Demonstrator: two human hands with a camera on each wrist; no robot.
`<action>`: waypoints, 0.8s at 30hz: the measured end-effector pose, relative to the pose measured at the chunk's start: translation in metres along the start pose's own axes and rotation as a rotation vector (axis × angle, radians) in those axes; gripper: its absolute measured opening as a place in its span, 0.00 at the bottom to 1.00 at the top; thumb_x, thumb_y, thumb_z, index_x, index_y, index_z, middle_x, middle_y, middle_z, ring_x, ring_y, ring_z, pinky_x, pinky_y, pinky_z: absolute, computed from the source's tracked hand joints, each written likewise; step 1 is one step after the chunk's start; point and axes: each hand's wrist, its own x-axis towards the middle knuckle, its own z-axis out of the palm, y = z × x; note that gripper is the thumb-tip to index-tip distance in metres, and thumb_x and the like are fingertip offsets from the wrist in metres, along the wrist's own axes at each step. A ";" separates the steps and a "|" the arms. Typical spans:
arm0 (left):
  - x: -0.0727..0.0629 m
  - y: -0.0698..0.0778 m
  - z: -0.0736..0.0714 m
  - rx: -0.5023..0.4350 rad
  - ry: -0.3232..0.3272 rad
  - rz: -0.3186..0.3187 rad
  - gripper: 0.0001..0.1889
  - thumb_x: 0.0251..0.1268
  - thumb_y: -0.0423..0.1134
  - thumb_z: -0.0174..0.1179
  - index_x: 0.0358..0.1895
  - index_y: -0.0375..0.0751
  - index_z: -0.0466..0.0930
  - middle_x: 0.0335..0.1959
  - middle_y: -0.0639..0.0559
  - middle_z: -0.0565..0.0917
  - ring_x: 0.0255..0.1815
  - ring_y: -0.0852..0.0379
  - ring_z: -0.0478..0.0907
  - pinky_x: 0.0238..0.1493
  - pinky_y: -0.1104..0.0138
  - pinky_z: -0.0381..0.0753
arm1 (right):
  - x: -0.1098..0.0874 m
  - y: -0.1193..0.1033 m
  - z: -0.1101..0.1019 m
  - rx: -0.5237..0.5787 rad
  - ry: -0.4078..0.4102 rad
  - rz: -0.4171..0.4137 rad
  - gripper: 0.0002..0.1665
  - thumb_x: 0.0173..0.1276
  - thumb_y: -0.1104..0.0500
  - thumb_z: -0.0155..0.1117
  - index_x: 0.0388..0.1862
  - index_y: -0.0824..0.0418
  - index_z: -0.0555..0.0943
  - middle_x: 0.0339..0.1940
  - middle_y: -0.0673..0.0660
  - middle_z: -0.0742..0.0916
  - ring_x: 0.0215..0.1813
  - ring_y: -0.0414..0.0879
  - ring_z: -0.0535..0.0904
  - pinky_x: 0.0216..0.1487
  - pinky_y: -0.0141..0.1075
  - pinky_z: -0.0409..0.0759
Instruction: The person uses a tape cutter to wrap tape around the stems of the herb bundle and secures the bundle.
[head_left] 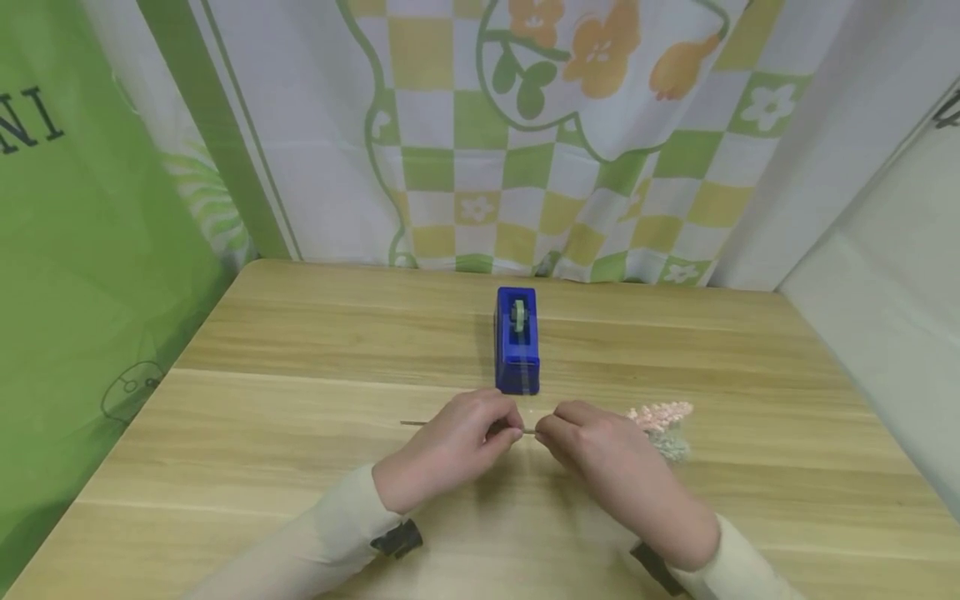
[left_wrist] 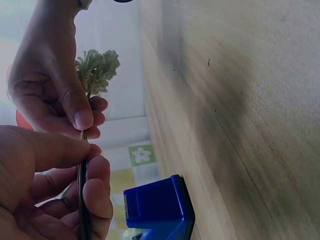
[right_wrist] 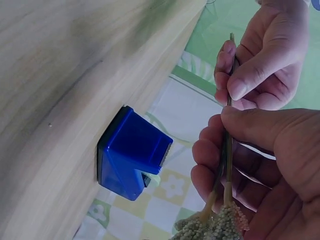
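Both hands hold a thin bundle of artificial flower stems above the table. My left hand pinches the stems with thumb and fingers, and the bare ends stick out to its left. Close beside it, my right hand pinches the same bundle nearer the blossoms. A pink flower head and a grey-green one show beyond the right hand. In the right wrist view, two stems spread apart toward knobbly grey-green heads. Just past the hands stands a blue tape dispenser, its cutter edge facing me.
A pale roll of tape sits in the dispenser. The wooden table reaches back to a checked, flowered curtain. Green cloth hangs on the left, and a whitish one on the right.
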 end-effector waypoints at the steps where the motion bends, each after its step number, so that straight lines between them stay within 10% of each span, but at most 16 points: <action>1: 0.000 0.000 0.000 -0.004 -0.002 -0.001 0.03 0.72 0.32 0.64 0.39 0.41 0.86 0.37 0.52 0.87 0.38 0.61 0.79 0.43 0.71 0.81 | 0.000 0.000 0.000 0.000 0.001 0.001 0.07 0.65 0.61 0.77 0.37 0.52 0.86 0.29 0.43 0.82 0.28 0.35 0.76 0.27 0.26 0.78; 24: 0.004 0.001 0.003 -0.018 0.007 -0.021 0.06 0.74 0.33 0.63 0.38 0.37 0.87 0.32 0.53 0.84 0.31 0.62 0.73 0.35 0.73 0.76 | 0.002 -0.008 0.001 -0.026 -0.044 0.074 0.09 0.67 0.62 0.75 0.32 0.55 0.81 0.24 0.45 0.77 0.25 0.34 0.66 0.24 0.24 0.72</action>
